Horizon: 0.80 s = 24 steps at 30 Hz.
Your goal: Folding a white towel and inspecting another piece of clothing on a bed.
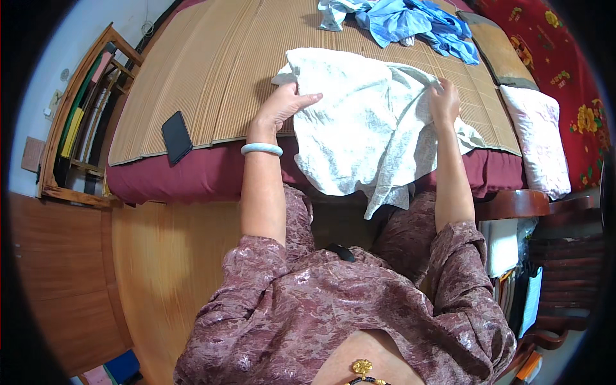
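Observation:
A pale grey-white patterned cloth (pixel 350 122), perhaps a garment, is spread between my hands, over the near edge of the bed. Its lower part hangs down in front of my knees, with folds on the right side. My left hand (pixel 282 108) holds its left edge, thumb over the front and fingers hidden behind. A pale bangle (pixel 262 149) circles that wrist. At the upper right, my right hand (pixel 444 102) is closed in a pinch on the cloth's edge.
Blue clothes (pixel 410 25) lie heaped at the far side of the woven bed mat (pixel 212 58). A black phone (pixel 176 136) rests at the mat's near left edge. Right of the mat are a white pillow (pixel 536 138) and a red floral cover (pixel 558 45). A wooden chair (pixel 513 205) stands lower right.

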Tool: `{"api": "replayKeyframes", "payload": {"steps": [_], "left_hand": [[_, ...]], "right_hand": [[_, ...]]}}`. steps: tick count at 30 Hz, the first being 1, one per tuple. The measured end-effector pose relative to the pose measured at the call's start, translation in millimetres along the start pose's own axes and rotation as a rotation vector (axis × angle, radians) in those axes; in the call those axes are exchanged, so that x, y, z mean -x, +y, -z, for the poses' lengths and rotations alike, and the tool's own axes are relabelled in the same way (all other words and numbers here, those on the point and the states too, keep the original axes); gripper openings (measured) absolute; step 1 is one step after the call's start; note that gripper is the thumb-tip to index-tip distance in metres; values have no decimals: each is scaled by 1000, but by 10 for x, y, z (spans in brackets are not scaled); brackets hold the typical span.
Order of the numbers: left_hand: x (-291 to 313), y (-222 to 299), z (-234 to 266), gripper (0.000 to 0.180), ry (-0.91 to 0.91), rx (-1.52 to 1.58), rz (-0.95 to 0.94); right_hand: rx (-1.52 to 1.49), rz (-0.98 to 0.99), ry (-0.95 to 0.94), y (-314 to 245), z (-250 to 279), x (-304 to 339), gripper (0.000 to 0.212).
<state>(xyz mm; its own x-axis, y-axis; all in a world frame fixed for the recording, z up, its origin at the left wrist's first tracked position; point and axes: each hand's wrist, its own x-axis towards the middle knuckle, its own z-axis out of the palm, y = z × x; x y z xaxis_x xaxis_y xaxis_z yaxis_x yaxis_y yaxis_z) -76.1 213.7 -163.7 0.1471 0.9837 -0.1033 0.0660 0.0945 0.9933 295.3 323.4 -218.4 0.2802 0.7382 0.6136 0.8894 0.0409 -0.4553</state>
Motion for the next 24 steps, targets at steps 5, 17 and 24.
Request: {"api": "replayKeyframes", "payload": {"steps": [5,17,24], "left_hand": [[7,-91,43,39,3,91,6],[-7,-69,-57,32,29,380,27],[7,-24,-127,33,-43,461,72]], "right_hand": [[-387,441,-98,-888,304,279,23],[-708,479,-795,-1763,465,1035,15],[-792,298,-816,-1724,382,995,18]]}}
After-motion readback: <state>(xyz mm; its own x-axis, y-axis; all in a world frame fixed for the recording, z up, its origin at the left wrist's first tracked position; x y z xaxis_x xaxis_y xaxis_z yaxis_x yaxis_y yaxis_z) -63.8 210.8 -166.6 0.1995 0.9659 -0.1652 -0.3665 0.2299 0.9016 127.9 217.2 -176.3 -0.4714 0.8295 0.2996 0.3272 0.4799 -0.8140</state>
